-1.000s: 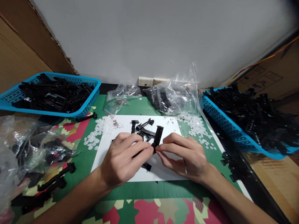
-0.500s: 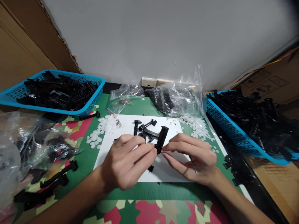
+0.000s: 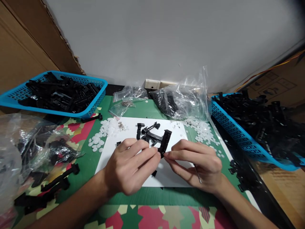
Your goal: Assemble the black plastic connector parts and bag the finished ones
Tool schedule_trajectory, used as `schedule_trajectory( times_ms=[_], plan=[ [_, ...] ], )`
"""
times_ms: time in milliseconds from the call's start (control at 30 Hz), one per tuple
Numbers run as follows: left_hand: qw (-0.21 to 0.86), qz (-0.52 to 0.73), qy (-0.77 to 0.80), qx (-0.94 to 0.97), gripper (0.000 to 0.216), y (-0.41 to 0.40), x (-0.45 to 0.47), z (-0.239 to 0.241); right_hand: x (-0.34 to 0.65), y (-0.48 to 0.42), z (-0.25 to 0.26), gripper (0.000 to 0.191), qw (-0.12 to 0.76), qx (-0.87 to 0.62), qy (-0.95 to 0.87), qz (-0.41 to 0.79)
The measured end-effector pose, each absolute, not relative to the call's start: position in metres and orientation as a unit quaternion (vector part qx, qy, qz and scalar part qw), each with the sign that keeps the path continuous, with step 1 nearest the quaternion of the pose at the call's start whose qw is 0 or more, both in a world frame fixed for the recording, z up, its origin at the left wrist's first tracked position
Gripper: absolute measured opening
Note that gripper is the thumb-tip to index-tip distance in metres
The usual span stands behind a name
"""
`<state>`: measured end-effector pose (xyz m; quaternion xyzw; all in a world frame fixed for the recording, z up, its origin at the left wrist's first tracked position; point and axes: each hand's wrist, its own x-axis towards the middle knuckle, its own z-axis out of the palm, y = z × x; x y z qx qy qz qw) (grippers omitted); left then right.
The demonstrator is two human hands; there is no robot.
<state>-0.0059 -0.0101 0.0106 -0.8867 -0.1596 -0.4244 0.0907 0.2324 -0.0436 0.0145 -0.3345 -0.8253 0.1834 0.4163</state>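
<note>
My left hand [image 3: 133,165] is closed around the lower end of a black plastic part [image 3: 165,141], which stands upright and tilted over the white sheet [image 3: 171,173]. At the lower right side of that part, the thumb and forefinger of my right hand [image 3: 195,162] are pinched together; whatever sits between those fingertips is too small to make out. A thin metal rod-like tool [image 3: 197,174] is tucked in the palm of my right hand, its end poking out below. Behind my hands, several more black plastic parts [image 3: 152,135] lie in a loose pile on the sheet.
Blue baskets full of black parts stand at left [image 3: 95,103] and right [image 3: 240,136]. White plastic discs [image 3: 205,132] and small metal pieces [image 3: 122,126] are scattered around the sheet. Clear bags [image 3: 181,100] lie at the back; loose black parts [image 3: 54,187] lie left.
My right fingertips have shifted slightly down and left, closer against the black part. The left hand and the part have barely moved.
</note>
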Motion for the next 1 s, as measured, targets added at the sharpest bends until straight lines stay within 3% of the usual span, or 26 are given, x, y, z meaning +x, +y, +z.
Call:
schedule_trajectory(
  times_ms=[667, 1000],
  plan=[
    [0.116, -0.428, -0.138, -0.886, 0.03, -0.0102, -0.0053, 0.0035, 0.2321, -0.0456, 0.0127, 0.027, 0.423, -0.313, -0.828, 0.194],
    [0.13, -0.437, -0.147, -0.878, 0.035, -0.0097, -0.0049, 0.0044, 0.233, -0.0454, 0.0155, 0.017, 0.396, -0.334, -0.837, 0.176]
  ],
)
